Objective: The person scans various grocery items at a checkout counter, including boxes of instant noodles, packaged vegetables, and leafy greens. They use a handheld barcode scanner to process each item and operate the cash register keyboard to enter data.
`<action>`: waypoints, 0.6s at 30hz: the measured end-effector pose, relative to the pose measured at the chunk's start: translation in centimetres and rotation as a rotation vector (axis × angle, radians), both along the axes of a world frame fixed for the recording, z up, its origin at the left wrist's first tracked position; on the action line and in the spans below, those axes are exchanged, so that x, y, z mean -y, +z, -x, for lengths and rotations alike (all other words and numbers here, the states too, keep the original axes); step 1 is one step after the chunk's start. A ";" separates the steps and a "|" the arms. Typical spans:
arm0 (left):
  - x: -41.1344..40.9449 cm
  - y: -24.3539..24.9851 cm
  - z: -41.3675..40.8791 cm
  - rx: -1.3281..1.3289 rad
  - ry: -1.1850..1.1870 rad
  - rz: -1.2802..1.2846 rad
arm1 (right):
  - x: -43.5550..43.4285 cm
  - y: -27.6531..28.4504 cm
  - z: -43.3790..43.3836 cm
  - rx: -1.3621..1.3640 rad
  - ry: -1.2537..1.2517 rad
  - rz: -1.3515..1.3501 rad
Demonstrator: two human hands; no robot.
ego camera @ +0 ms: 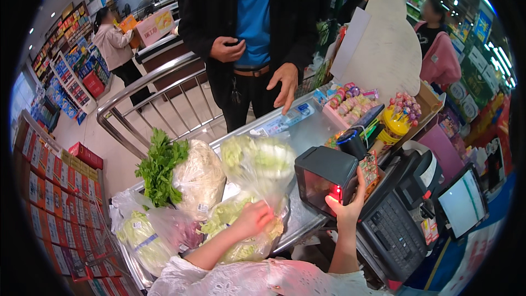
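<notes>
My left hand [255, 216] grips the gathered plastic of a clear bag of leafy greens [242, 250] low on the metal checkout counter [304, 218]. My right hand [349, 205] holds the side of a black box-shaped barcode scanner [326, 176], thumb in front of its window and fingers around the edge. Red light from the scanner falls on both hands. Just beyond my left hand lies a bagged pale green cabbage [257, 158]. Further left are a bag of pale thin strands [199, 181], leafy celery [160, 168], a bag of purple produce [176, 228] and a bagged green vegetable [141, 238].
A person in a dark jacket [287, 12] stands across the counter, one hand [284, 84] near its edge. Steel rails [156, 86] run at left. Candy [349, 107], a yellow lollipop tub [390, 125], a keyboard [394, 226] and a monitor [462, 201] crowd the right.
</notes>
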State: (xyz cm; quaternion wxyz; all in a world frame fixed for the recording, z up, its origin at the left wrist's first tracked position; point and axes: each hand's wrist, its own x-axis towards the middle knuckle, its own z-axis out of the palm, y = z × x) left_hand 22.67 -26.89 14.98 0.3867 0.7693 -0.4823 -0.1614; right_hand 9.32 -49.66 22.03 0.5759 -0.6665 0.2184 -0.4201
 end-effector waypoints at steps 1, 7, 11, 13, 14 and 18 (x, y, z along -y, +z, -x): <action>0.2 0.4 -0.9 -0.168 0.046 0.057 | -0.1 0.1 0.1 -0.006 -0.006 -0.001; 1.7 8.7 -8.9 -0.513 0.505 0.529 | -0.5 0.0 2.7 -0.374 -0.134 0.478; 1.1 8.6 -1.9 0.341 0.283 0.096 | -1.1 -1.0 5.2 -0.644 0.025 0.788; -0.5 7.9 3.1 0.290 0.091 -0.060 | -1.1 -1.5 6.1 -0.712 0.132 0.823; -1.5 7.1 5.0 0.321 0.006 -0.164 | -0.7 -3.6 6.6 -0.582 0.172 0.884; -8.0 0.3 5.5 0.470 0.023 -0.484 | -2.0 -4.9 6.0 -0.722 0.430 0.859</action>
